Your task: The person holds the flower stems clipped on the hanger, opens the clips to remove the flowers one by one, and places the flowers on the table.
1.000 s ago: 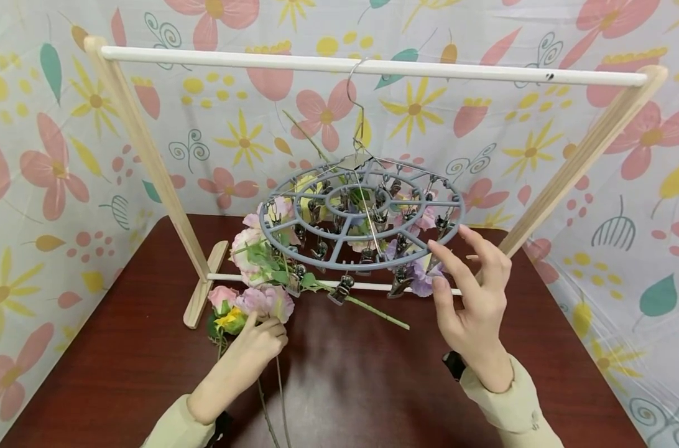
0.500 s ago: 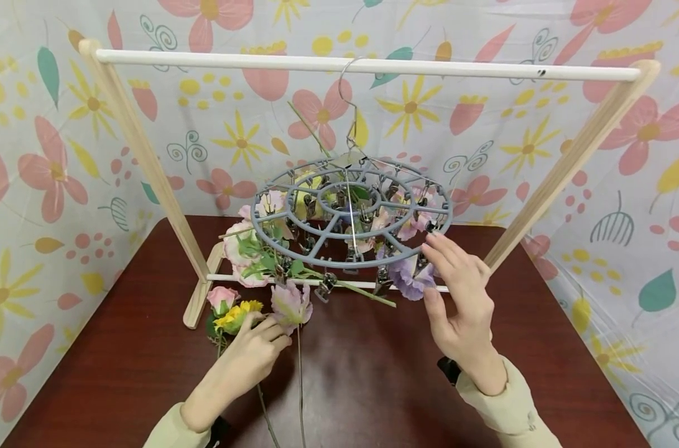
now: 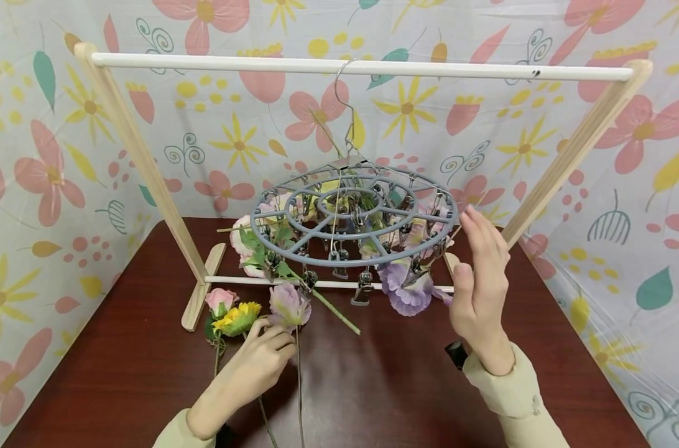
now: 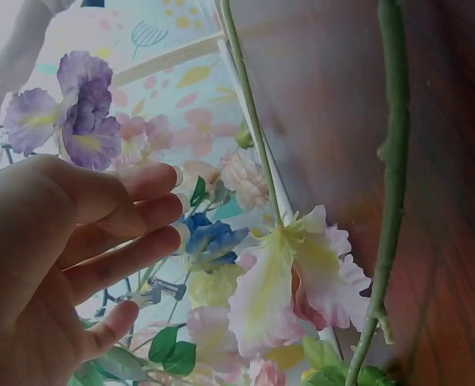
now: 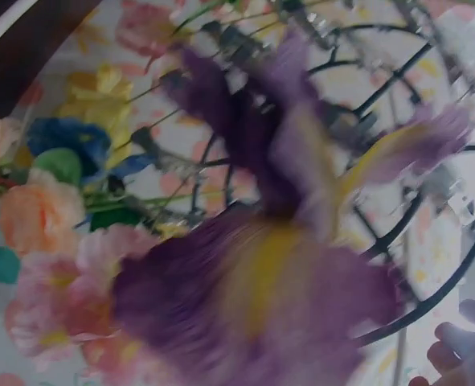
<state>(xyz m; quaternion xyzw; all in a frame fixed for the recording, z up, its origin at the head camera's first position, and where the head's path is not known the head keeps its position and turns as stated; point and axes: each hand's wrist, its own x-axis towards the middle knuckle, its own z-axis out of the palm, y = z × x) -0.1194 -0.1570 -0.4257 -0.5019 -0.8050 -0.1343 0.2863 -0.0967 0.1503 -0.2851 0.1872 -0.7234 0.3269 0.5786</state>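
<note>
A round grey clip hanger [image 3: 353,236] hangs by its metal hook from a white rod, with several artificial flowers clipped beneath it. My right hand [image 3: 482,286] is raised at the hanger's right edge, fingers straight; contact with the rim cannot be told. A purple iris [image 3: 409,286] hangs near that hand and looms blurred in the right wrist view. Low on the left, my left hand [image 3: 269,358] is beside a pale pink-purple iris [image 3: 289,305] lying on the table. In the left wrist view its loosely bent fingers [image 4: 153,213] appear apart from that iris [image 4: 297,285] and hold nothing.
Left of my left hand lie a yellow sunflower [image 3: 237,318] and a pink rose [image 3: 222,302], their stems trailing toward me. The wooden stand's left post [image 3: 143,155] and right post [image 3: 580,149] flank the hanger. A white lower bar [image 3: 339,284] runs behind it.
The hanger has turned, and its purple iris now hangs further forward. My right hand has drawn slightly right and straightened its fingers. The left hand has shifted little; the pale iris has moved right.
</note>
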